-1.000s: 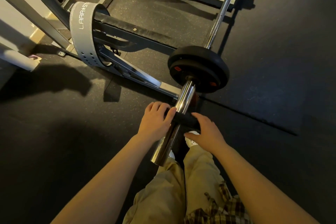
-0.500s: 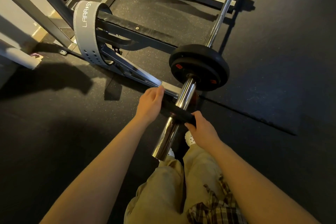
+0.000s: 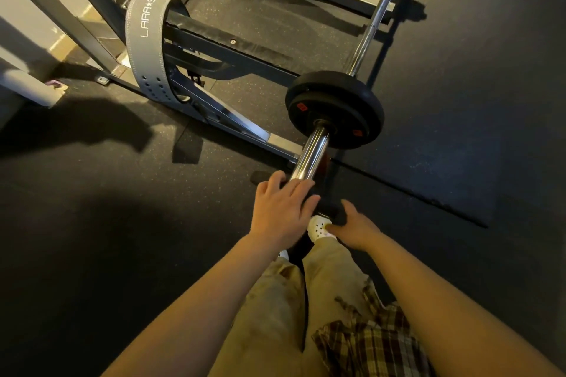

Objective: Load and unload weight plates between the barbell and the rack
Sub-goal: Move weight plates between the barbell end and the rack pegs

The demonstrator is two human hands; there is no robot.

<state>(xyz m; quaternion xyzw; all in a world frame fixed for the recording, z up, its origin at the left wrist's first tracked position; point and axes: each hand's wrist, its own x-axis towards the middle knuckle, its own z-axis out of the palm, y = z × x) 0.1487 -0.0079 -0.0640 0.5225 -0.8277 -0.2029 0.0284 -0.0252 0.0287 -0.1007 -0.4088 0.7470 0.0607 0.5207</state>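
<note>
1. One weight plate (image 3: 334, 109) is seen seated on the barbell (image 3: 309, 156) sleeve, right of frame centre; no other plates are visible.
2. A small dark object (image 3: 324, 203), probably a collar, is held at the sleeve's end: the left hand (image 3: 280, 214) is laid over it with fingers fairly straight, the right hand (image 3: 352, 228) is curled around it.
3. The sleeve tip is hidden by the hands; the rack (image 3: 214, 49), upper left, is cut off.

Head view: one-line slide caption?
Both hands, left hand and right hand, work a black collar at the barbell sleeve end.
</note>
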